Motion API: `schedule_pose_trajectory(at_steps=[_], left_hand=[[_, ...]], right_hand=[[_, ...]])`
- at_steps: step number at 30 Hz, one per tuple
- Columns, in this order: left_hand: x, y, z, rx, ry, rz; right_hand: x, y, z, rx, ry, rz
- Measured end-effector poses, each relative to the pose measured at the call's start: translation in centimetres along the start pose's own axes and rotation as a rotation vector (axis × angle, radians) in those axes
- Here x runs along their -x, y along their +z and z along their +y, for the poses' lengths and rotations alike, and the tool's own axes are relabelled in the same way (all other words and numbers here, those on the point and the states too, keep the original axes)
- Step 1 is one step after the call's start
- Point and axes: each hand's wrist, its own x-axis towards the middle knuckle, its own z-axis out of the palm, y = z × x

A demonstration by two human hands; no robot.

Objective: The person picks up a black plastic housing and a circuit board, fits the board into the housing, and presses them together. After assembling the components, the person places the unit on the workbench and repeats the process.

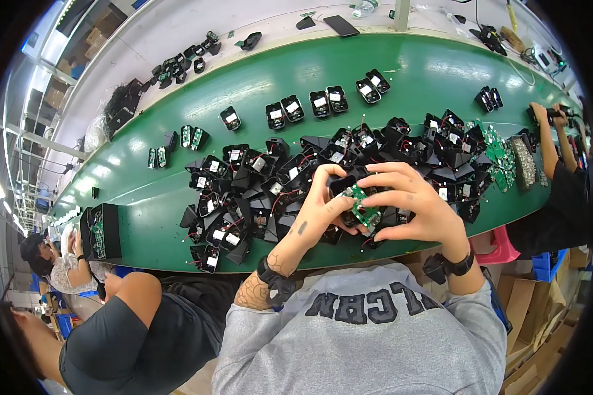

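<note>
Over the near edge of the pile, my two hands meet around a green circuit board (pixel 364 209) and a small black plastic housing (pixel 341 185). My left hand (pixel 323 207) wraps the housing from the left, its thumb pressed on the board. My right hand (pixel 412 203) curves over from the right, with fingertips on the board's edge and the thumb near its lower corner. The board lies tilted at the housing's open side; whether it is seated inside cannot be told. Beneath and beyond my hands spreads a heap of black housings (pixel 257 161) with white-labelled parts and red wires.
Several housings (pixel 283 112) stand in a row farther back on the green table (pixel 211 72). Circuit boards (pixel 497 158) and a tray of small metal parts (pixel 524 161) lie right. A black bin (pixel 112 230) holds boards at left. Co-workers sit on both sides; a pink stool (pixel 496 247) stands right.
</note>
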Motion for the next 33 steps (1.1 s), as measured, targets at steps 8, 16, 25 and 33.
schedule_pose_trajectory(at_steps=[8, 16, 25, 33], left_hand=[[0.4, 1.3, 1.5, -0.042, -0.021, -0.071], [0.8, -0.1, 1.0, -0.024, 0.037, -0.241], [0.6, 2.3, -0.8, -0.255, 0.294, 0.132], [0.2, 2.9, -0.6, -0.091, 0.202, 0.139]], right_hand=[[-0.4, -1.1, 0.1, 0.044, 0.060, -0.077], [-0.3, 0.7, 0.5, -0.116, 0.020, 0.106], [0.5, 2.5, 0.1, 0.124, 0.058, 0.312], [0.8, 2.7, 0.5, 0.213, 0.027, 0.268]])
